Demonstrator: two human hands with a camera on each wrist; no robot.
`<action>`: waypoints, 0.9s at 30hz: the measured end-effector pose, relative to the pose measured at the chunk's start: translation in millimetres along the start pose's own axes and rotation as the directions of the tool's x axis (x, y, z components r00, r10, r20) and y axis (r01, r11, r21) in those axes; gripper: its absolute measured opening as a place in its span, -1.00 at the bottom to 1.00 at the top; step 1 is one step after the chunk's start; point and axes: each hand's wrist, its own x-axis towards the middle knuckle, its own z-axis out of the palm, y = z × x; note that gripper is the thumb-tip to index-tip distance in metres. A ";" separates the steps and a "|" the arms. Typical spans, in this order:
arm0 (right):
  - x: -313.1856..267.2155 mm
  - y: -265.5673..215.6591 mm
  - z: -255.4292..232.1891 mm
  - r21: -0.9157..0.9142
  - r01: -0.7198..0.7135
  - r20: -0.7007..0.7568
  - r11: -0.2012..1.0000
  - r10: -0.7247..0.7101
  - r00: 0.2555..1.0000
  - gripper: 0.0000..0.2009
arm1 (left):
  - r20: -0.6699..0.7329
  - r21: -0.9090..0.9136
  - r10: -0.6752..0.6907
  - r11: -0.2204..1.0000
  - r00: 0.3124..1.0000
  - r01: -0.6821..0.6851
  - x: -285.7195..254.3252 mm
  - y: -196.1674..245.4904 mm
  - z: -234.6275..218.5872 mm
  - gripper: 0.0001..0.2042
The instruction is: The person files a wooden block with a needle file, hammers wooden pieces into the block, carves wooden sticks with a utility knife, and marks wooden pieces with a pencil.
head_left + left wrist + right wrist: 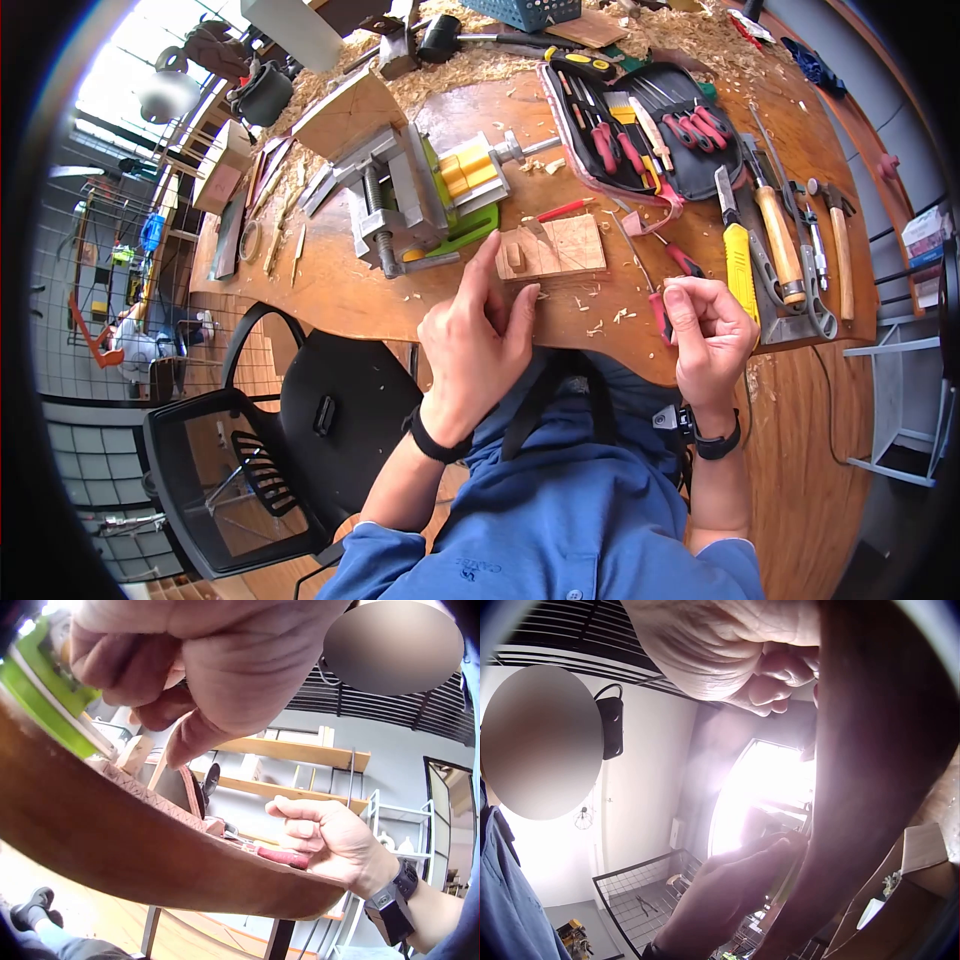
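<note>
My left hand [475,330] is at the table's front edge, index finger extended and thumb spread, at the left end of a wooden board [572,246]. A small wooden piece [514,258] stands on that board between its finger and thumb in the head view. Farther right, my right hand [712,335] has curled fingers with the thumb against them, and nothing shows in it. Close beside it on the table lies a red-handled tool [660,318], also seen below the fingers in the left wrist view. A red pencil [565,210] lies behind the board.
A metal vise [400,200] with green and yellow parts stands left of the board. An open tool case [690,165] is at the back right. A yellow utility knife [738,265], a wooden-handled chisel [780,240] and a hammer [838,240] lie right. Wood shavings [500,70] cover the back.
</note>
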 end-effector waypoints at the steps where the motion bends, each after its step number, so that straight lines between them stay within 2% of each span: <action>1: -0.1 0.5 0.4 0.001 -0.004 0.001 1.000 0.004 1.000 -0.96 | -0.037 -0.015 0.067 0.998 0.997 -0.067 0.6 2.8 -1.5 -0.33; 6: 0.0 1.2 1.2 0.017 -0.005 0.005 1.000 0.005 1.000 -0.96 | 0.024 0.022 0.066 0.998 0.998 -0.067 12.6 21.2 -17.4 -0.30; 8: -0.3 1.1 1.5 0.015 -0.010 -0.001 1.000 0.010 1.000 -0.96 | -0.026 0.039 0.157 0.987 0.987 -0.156 16.7 21.5 -14.7 -0.32; 11: 0.1 1.0 0.8 0.006 -0.017 -0.004 1.000 0.017 1.000 -0.96 | -0.025 0.104 0.216 0.972 0.976 -0.213 18.3 19.1 -10.6 -0.34; 15: 0.1 2.1 1.7 0.005 -0.006 0.000 1.000 0.006 1.000 -0.96 | -0.062 0.054 0.160 0.986 0.985 -0.157 17.0 21.5 -9.8 -0.36; 17: 0.5 2.2 0.8 -0.005 -0.004 0.003 1.000 0.004 1.000 -0.96 | -0.057 0.089 0.237 0.969 0.970 -0.232 18.1 18.5 -9.4 -0.36; 21: 0.3 1.2 1.6 -0.018 -0.004 -0.004 1.000 0.004 1.000 -0.96 | -0.033 0.087 0.208 0.975 0.978 -0.204 17.0 16.8 -9.1 -0.36; 24: 0.1 1.7 0.7 -0.017 -0.008 0.001 1.000 0.008 1.000 -0.96 | -0.024 0.115 0.241 0.965 0.970 -0.237 15.9 16.9 -10.7 -0.37; 26: -0.2 2.5 1.1 -0.014 -0.009 0.004 1.000 0.009 1.000 -0.95 | -0.098 0.006 0.153 0.988 0.983 -0.153 14.7 21.2 -10.3 -0.35; 27: -0.4 2.4 1.0 -0.011 -0.014 0.000 1.000 0.014 1.000 -0.95 | -0.132 -0.067 0.116 0.990 0.984 -0.126 13.4 24.6 -11.1 -0.48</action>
